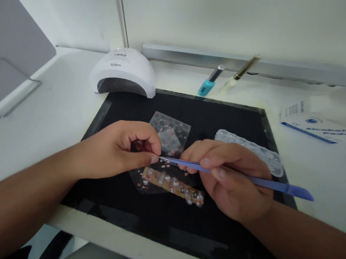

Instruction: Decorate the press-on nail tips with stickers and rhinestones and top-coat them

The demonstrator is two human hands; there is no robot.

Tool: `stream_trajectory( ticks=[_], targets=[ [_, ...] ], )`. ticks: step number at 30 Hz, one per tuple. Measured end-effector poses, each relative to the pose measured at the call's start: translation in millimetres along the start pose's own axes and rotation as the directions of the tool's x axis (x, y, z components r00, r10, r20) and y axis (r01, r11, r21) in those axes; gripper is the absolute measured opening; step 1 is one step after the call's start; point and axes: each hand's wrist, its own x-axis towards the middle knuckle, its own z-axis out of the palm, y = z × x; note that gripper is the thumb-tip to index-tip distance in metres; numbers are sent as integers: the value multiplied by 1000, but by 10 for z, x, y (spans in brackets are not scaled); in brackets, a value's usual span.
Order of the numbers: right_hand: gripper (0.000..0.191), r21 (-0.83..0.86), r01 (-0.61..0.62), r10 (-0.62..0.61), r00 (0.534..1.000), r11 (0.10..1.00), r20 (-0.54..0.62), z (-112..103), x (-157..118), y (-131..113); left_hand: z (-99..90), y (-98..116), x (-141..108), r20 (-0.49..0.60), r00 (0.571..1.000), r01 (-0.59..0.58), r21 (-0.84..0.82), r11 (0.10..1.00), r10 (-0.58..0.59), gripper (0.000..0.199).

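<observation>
My right hand [235, 174] is closed round slender purple-blue tweezers [276, 185], their fine metal tip pointing left. At that tip my left hand [132, 150] has thumb and index finger pinched together; whatever lies between them is too small to make out. Just below the tip, a tan strip [183, 190] carries a row of glossy, decorated false nails. Under it lies a dark-looking clear sticker sheet [140, 185] with small red and white designs. Behind my left fingers rests another transparent sticker sheet [183, 129], with a smaller translucent piece [169, 139] on it.
A black mat [117, 225] covers the white desk. At its back left stands a white nail lamp [125, 70]. Behind the mat are a turquoise polish bottle [206, 87] and a pale gold-capped bottle [230, 84]. A clear bumpy plastic strip [249, 145] and alcohol pads box [311, 120] sit right.
</observation>
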Motion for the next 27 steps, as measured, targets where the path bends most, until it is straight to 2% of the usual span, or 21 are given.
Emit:
stream_trajectory(
  ticks=[11,21,27],
  targets=[
    [18,78,8,-9,1000,997,12,-16,35,16,-31,1,-3,84,996,29,33,999,-31,11],
    [19,64,-24,23,999,998,23,-41,30,-11,-29,-11,-5,56,997,49,-71,996,-45,12],
    [16,52,-25,25,1000,998,6,-45,45,1,-45,-51,1,46,997,63,-116,991,-58,5]
  ],
)
